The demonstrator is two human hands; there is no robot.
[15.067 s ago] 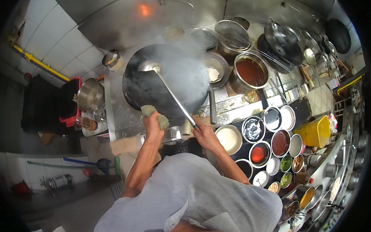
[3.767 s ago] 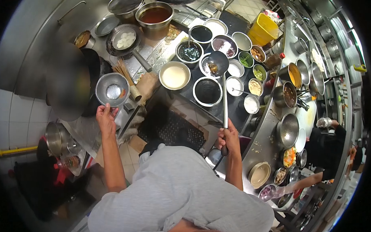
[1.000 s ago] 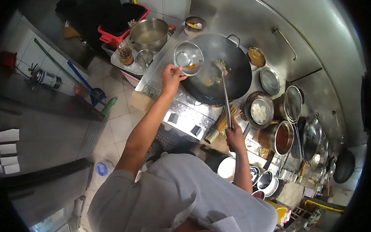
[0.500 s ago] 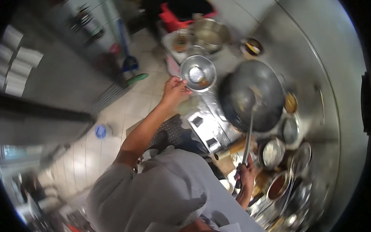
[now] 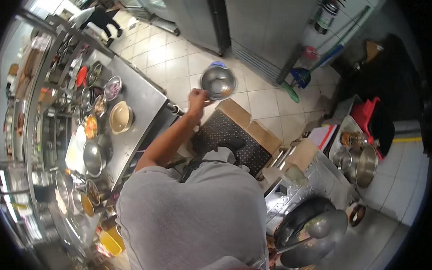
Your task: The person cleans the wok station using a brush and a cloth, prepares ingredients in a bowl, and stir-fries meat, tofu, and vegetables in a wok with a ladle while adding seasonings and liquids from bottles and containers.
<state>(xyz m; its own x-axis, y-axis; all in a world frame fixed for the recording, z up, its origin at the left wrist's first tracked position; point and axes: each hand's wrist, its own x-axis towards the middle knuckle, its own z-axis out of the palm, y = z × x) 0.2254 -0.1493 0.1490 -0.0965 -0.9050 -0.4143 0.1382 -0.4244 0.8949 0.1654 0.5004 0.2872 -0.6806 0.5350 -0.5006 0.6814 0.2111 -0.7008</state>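
Observation:
My left hand (image 5: 198,101) grips a steel bowl (image 5: 213,89) by its rim, out over the floor beside the worktable. A few orange bits of food lie inside the bowl. At the lower right, my right hand (image 5: 273,257) is mostly hidden by my body; its visible part is at the handle of a ladle (image 5: 318,228). The ladle's head rests in a wok (image 5: 336,242) on the stove, where some pale food shows beneath it.
A steel worktable (image 5: 145,97) with several bowls, including a beige bowl (image 5: 121,117), stands left. A perforated black mat (image 5: 222,139) lies ahead. Pots, including a steel pot (image 5: 367,165), stand right beyond the stove. Another person (image 5: 95,18) bends over far away. A fire extinguisher (image 5: 328,14) hangs upper right.
My view and body have turned left, from the stove toward the worktable. My left hand has carried the bowl away from beside the wok. The ladle stays in the wok.

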